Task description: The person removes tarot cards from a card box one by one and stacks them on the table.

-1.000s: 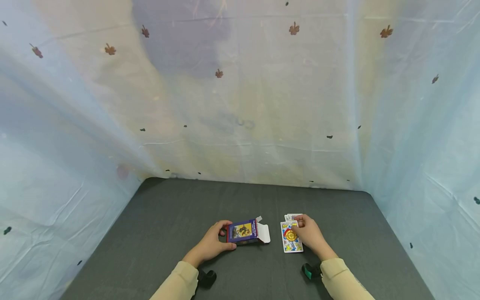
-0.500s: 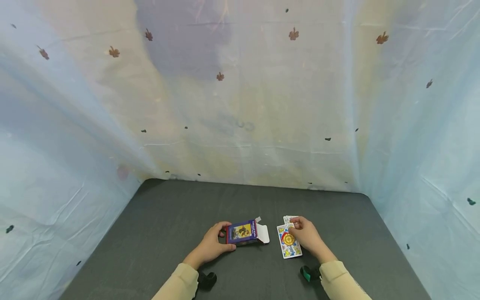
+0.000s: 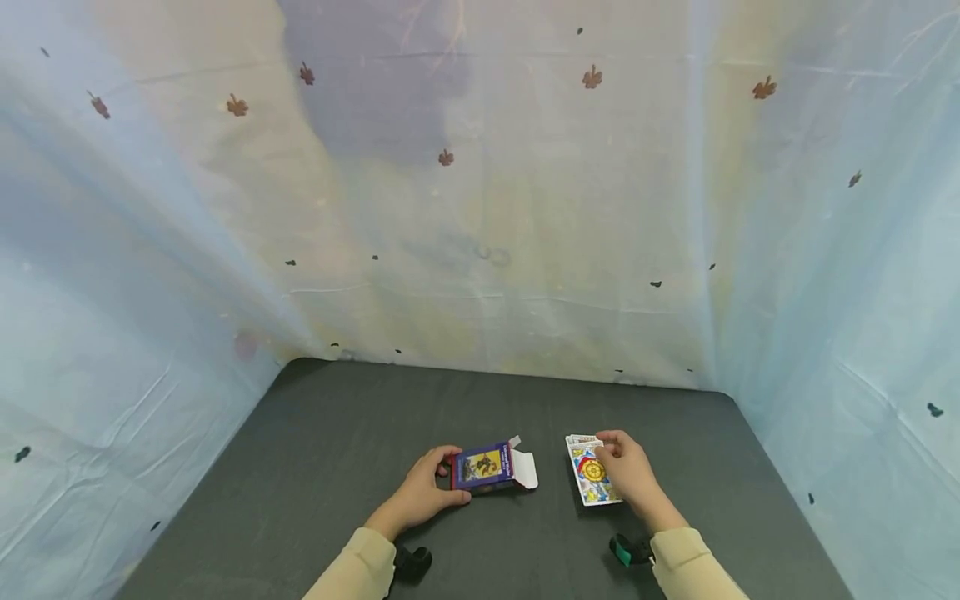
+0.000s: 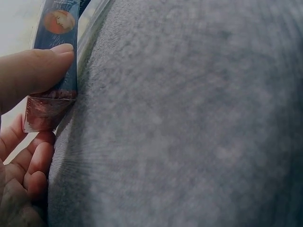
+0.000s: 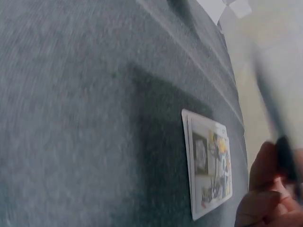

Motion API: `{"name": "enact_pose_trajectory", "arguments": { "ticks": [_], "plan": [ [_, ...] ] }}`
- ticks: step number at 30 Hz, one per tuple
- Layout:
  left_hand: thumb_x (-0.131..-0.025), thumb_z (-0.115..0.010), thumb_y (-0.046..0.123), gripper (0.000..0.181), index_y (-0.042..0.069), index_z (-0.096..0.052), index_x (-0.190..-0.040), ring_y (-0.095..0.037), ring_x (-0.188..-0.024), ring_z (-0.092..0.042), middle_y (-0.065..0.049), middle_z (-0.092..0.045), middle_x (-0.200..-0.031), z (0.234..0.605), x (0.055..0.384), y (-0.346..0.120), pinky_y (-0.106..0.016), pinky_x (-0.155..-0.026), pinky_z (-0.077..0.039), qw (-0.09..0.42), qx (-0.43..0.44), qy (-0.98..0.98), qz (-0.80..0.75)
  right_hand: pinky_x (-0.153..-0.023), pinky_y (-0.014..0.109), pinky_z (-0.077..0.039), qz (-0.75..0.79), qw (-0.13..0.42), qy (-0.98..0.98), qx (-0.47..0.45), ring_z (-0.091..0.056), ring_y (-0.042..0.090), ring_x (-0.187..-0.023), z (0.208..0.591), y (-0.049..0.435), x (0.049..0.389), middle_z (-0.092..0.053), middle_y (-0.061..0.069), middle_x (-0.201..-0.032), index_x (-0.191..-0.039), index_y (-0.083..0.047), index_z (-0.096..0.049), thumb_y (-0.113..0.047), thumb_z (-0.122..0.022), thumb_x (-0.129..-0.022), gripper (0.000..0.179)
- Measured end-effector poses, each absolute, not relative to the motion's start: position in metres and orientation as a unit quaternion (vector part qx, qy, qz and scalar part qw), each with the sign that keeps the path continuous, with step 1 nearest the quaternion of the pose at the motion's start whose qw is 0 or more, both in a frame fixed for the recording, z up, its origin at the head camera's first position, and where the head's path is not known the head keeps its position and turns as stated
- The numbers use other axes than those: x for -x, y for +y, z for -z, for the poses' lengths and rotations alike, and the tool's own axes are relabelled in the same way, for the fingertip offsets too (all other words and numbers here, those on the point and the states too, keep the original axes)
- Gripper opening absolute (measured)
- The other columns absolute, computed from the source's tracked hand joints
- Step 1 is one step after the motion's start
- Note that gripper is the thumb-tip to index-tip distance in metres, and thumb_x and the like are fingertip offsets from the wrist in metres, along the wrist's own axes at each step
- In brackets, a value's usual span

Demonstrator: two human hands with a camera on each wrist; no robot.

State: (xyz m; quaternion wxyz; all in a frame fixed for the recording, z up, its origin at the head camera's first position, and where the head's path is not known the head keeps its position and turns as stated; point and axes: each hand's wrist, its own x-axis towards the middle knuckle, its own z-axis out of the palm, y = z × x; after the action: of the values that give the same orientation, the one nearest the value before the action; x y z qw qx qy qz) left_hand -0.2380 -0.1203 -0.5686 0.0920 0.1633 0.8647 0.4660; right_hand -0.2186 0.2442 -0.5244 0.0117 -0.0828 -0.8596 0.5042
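On the left, a card box, blue-purple with a yellow picture, lies on its side of the table with its white flap folded out. My left hand holds its near-left end, thumb along the narrow side; the left wrist view shows the thumb on the blue box. My right hand pinches a tarot card with a yellow wheel, by its upper right part. Seen edge-on and blurred in the right wrist view, the card is lifted over a small pile of cards lying face up.
A dark grey cloth table spreads under both hands. Pale patterned sheeting rises behind and on both sides. Black wrist straps sit at both cuffs.
The wheel card, pinched in my right hand, first slid left and nearer, then moved back right and away over the pile. My left hand and the box stayed put.
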Motion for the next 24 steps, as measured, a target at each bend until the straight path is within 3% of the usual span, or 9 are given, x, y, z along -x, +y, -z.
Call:
{"name": "enact_pose_trajectory", "arguments": {
  "ticks": [8, 16, 24],
  "plan": [
    [-0.072, -0.082, 0.05, 0.079, 0.023, -0.046, -0.137, -0.019, -0.103, -0.044, 0.004, -0.048, -0.115, 0.572, 0.24, -0.12, -0.044, -0.083, -0.039, 0.093, -0.165, 0.862, -0.47, -0.066, 0.033, -0.047, -0.487, 0.012, -0.868, 0.097, -0.058, 0.02, -0.08, 0.523, 0.266, 0.221, -0.062, 0.013, -0.106, -0.132, -0.002, -0.05, -0.02, -0.053, -0.101, 0.036],
    [-0.073, -0.082, 0.049, 0.077, 0.023, -0.046, -0.137, -0.018, -0.103, -0.044, 0.004, -0.049, -0.115, 0.571, 0.241, -0.121, -0.043, -0.084, -0.039, 0.085, -0.169, 0.866, -0.464, -0.072, 0.033, -0.049, -0.48, -0.012, -0.871, 0.103, -0.061, 0.018, -0.085, 0.522, 0.279, 0.218, -0.065, 0.01, -0.103, -0.131, 0.0, -0.051, -0.027, -0.06, -0.098, 0.044],
    [-0.074, -0.083, 0.045, 0.075, 0.023, -0.046, -0.136, -0.019, -0.104, -0.045, 0.002, -0.049, -0.116, 0.568, 0.24, -0.12, -0.044, -0.085, -0.039, 0.089, -0.167, 0.864, -0.467, -0.068, 0.034, -0.049, -0.478, -0.026, -0.875, 0.073, -0.061, 0.019, -0.078, 0.526, 0.275, 0.211, -0.065, 0.007, -0.096, -0.125, -0.001, -0.054, -0.024, -0.067, -0.093, 0.042]
  ]
}}
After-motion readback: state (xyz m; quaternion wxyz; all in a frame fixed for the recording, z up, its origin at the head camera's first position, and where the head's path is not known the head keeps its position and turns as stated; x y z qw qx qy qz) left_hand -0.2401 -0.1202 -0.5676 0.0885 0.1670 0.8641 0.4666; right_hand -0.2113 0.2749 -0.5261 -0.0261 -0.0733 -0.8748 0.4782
